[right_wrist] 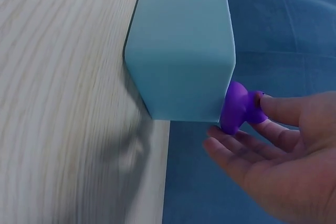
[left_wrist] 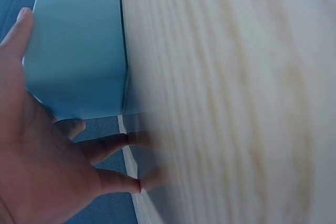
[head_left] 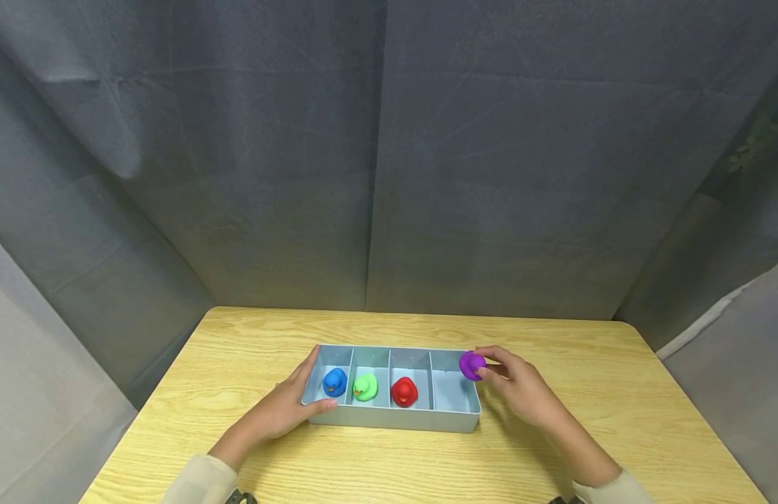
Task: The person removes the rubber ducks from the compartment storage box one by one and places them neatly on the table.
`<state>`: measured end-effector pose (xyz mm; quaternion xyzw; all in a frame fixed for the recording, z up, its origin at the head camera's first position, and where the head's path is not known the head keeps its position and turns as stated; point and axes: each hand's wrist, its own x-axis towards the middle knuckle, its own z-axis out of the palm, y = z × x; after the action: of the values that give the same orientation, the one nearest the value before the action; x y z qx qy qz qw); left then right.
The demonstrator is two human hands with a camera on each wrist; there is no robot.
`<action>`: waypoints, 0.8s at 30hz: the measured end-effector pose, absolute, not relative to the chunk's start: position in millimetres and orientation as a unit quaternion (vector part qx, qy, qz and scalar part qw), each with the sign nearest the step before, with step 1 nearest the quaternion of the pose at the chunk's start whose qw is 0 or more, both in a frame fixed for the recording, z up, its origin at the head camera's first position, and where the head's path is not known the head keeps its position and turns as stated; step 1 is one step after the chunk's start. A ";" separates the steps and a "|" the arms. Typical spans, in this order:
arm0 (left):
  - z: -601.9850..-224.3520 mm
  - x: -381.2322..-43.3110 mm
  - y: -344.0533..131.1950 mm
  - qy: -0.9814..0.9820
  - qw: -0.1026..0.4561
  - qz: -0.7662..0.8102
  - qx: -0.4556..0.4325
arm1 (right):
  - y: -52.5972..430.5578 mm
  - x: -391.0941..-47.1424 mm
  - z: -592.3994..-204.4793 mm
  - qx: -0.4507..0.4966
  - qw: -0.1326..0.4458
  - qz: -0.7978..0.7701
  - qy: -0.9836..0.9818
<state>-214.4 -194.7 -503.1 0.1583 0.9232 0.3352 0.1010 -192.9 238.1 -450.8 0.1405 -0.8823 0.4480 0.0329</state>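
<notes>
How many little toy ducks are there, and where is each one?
4. In the head view, from the left, the blue duck, green duck and red duck sit in the tray's first three compartments; the right hand holds the purple duck at its right end.

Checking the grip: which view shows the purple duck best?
Right wrist: the purple duck appears largest, held by the right hand. The head view shows it smaller, at the right end of the tray; the left wrist lacks it.
</notes>
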 end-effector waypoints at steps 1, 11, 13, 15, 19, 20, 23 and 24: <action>-503.3 -214.4 -194.7 0.923 0.101 0.335 0.158 | 239.1 -192.6 -451.1 0.139 0.034 0.448 -0.882; -504.2 -214.8 -195.0 0.922 0.104 0.339 0.156 | 249.5 -189.4 -451.2 0.125 0.033 0.441 -0.888; -504.2 -214.8 -195.0 0.922 0.105 0.339 0.155 | 251.5 -188.5 -451.5 0.124 0.033 0.441 -0.888; -504.3 -214.8 -195.1 0.922 0.105 0.340 0.154 | 253.8 -188.1 -452.3 0.123 0.033 0.442 -0.888; -504.6 -214.6 -195.2 0.922 0.104 0.339 0.153 | 258.9 -187.8 -456.0 0.122 0.031 0.441 -0.889; -504.6 -214.6 -195.2 0.922 0.104 0.339 0.153 | 260.2 -187.9 -457.1 0.121 0.029 0.440 -0.889; -504.7 -214.6 -195.1 0.922 0.104 0.340 0.154 | 263.5 -188.1 -461.0 0.117 0.021 0.438 -0.891; -504.8 -214.6 -195.1 0.922 0.104 0.341 0.153 | 264.6 -188.3 -462.3 0.115 0.018 0.436 -0.893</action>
<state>-214.6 -195.1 -504.8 0.1535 0.9215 0.3411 0.1043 -188.3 264.6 -462.3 0.1146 -0.8926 0.4356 0.0176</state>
